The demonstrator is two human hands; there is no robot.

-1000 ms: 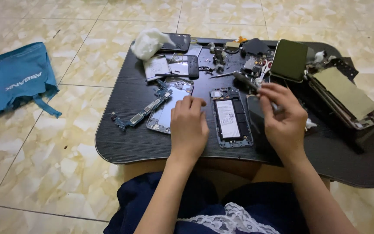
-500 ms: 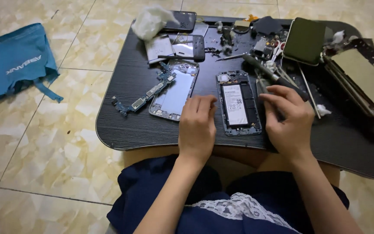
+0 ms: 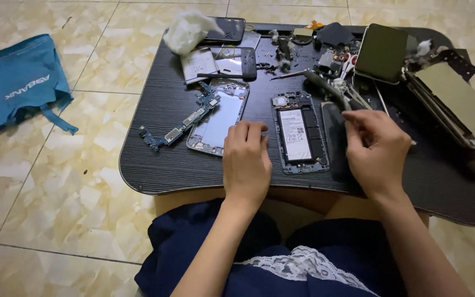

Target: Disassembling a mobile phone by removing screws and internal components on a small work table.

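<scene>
Navy skirt (image 3: 204,258) with white lace trim (image 3: 303,258): nearest the camera, across the lap, below the table edge.

Black low table (image 3: 155,165): wood-grain top, rounded corners, standing on a beige tiled floor (image 3: 56,181).

Left hand (image 3: 246,162): lying palm-down on the table, fingers bent and close together, holding nothing; fingertips just beside the lower right corner of the silver frame and left of the open phone.

Right hand (image 3: 377,151): fingers curled and pressed together, held over the table to the right of the open phone, above a dark flat piece (image 3: 335,137). Whether it pinches anything cannot be told.

Open phone (image 3: 299,132): back removed, white-labelled battery showing, lying flat between the two hands.

Silver frame (image 3: 219,116): an empty phone shell, left of the open phone, slightly tilted.

Circuit board (image 3: 180,124): long, blue-green, lying aslant, its upper end touching the silver frame's left edge.

Tools (image 3: 336,91): a grey handle and metal pieces, just beyond the right hand.

Far row: crumpled white tissue (image 3: 185,30), dark phone (image 3: 224,30), small flat parts (image 3: 218,61), dark-screen phone (image 3: 381,53).

Right edge: a stack of slabs topped by a tan panel (image 3: 457,99).

Blue cloth (image 3: 20,82): on the floor, well apart to the left.
</scene>
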